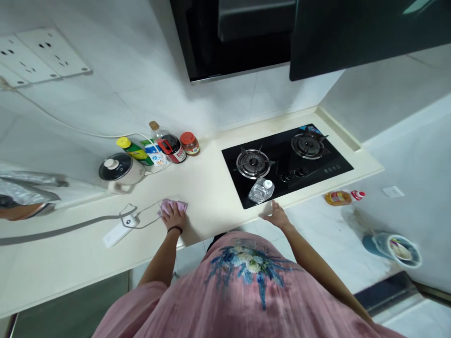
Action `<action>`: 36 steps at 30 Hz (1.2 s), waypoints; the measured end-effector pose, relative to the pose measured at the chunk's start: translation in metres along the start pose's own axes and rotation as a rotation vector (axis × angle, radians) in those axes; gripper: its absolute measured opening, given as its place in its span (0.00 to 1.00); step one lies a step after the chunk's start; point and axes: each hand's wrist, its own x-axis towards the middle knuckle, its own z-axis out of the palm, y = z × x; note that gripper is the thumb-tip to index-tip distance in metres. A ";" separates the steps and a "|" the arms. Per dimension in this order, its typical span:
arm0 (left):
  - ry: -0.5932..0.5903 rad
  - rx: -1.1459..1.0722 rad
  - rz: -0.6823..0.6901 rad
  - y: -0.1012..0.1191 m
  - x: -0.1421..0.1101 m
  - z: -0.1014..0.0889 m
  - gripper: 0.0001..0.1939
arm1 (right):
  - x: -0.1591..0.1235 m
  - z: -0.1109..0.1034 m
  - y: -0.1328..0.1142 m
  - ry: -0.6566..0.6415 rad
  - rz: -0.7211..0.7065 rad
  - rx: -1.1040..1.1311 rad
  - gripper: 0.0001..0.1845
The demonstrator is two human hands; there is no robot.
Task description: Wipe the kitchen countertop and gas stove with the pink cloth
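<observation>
My left hand (174, 218) presses down on a crumpled pinkish-purple cloth (180, 205) on the cream countertop (211, 197), its fingers over the fabric. A white cable loop lies right beside the cloth. My right hand (277, 216) is at the front edge of the counter, below the gas hob (282, 141), with its fingers stretched out and nothing seen in them. Just above those fingers, a clear plastic bottle (261, 191) with a white cap lies tilted on the hob's front left corner.
Against the wall stand an electric pot (120, 170), a yellow-capped bottle (136, 150), a dark sauce bottle (172, 149) and a red-lidded jar (190, 143). A white power strip (120, 231) lies left. An oil bottle (341, 197) and a bucket (405, 251) are lower right. The range hood (239, 42) overhangs.
</observation>
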 end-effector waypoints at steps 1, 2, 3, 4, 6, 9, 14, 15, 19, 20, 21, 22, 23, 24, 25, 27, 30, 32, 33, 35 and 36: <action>0.012 -0.011 -0.027 -0.002 -0.002 0.002 0.38 | 0.001 0.001 -0.004 0.048 -0.013 0.080 0.66; 0.022 -0.018 -0.042 -0.001 -0.006 0.005 0.38 | 0.002 0.003 -0.008 0.086 -0.037 0.148 0.67; 0.027 -0.019 -0.046 0.001 -0.010 0.008 0.38 | 0.004 0.004 -0.014 0.114 -0.073 0.207 0.67; 0.030 -0.014 -0.040 0.004 -0.014 0.011 0.38 | 0.006 0.006 -0.020 0.135 -0.111 0.261 0.67; 0.023 0.009 -0.015 0.010 -0.020 0.015 0.39 | 0.009 0.010 -0.034 0.166 -0.179 0.387 0.67; -0.003 0.039 0.018 0.014 -0.022 0.015 0.39 | 0.014 0.014 -0.056 0.223 -0.188 0.573 0.66; -0.012 0.041 0.033 0.010 -0.017 0.013 0.38 | 0.021 0.008 -0.081 0.326 -0.118 0.679 0.53; -0.011 0.042 0.030 0.009 -0.016 0.014 0.38 | 0.021 0.007 -0.083 0.331 -0.121 0.678 0.52; 0.007 0.030 0.102 0.007 -0.014 0.015 0.37 | 0.015 0.004 -0.080 0.337 -0.122 0.693 0.51; 0.010 0.028 0.163 0.010 -0.012 0.015 0.35 | 0.011 0.004 -0.077 0.341 -0.115 0.703 0.52; 0.011 0.026 0.238 0.015 -0.010 0.016 0.33 | 0.005 0.005 -0.073 0.351 -0.106 0.709 0.52; 0.007 0.026 0.320 0.024 -0.008 0.016 0.31 | -0.001 0.004 -0.068 0.365 -0.097 0.707 0.52; -0.007 0.025 0.402 0.036 -0.006 0.017 0.30 | -0.008 0.003 -0.062 0.382 -0.088 0.697 0.52; -0.027 0.022 0.478 0.050 -0.005 0.019 0.30 | -0.015 0.002 -0.056 0.399 -0.079 0.678 0.52; -0.047 0.015 0.546 0.068 -0.005 0.022 0.30 | -0.024 -0.001 -0.049 0.414 -0.069 0.653 0.52; -0.078 -0.015 0.671 0.109 -0.009 0.032 0.32 | -0.042 -0.008 -0.036 0.431 -0.047 0.603 0.52; -0.100 -0.068 0.847 0.173 -0.030 0.055 0.32 | -0.070 -0.020 -0.016 0.450 -0.008 0.537 0.52; -0.154 -0.053 0.995 0.211 -0.050 0.073 0.31 | -0.089 -0.025 -0.003 0.479 0.019 0.499 0.51; -0.185 -0.025 1.064 0.228 -0.059 0.082 0.31 | -0.098 -0.027 0.004 0.497 0.033 0.483 0.50; -0.230 0.043 1.169 0.259 -0.074 0.095 0.31 | -0.116 -0.028 0.017 0.530 0.062 0.461 0.50; -0.243 0.070 1.199 0.275 -0.078 0.100 0.32 | -0.124 -0.028 0.024 0.546 0.078 0.456 0.51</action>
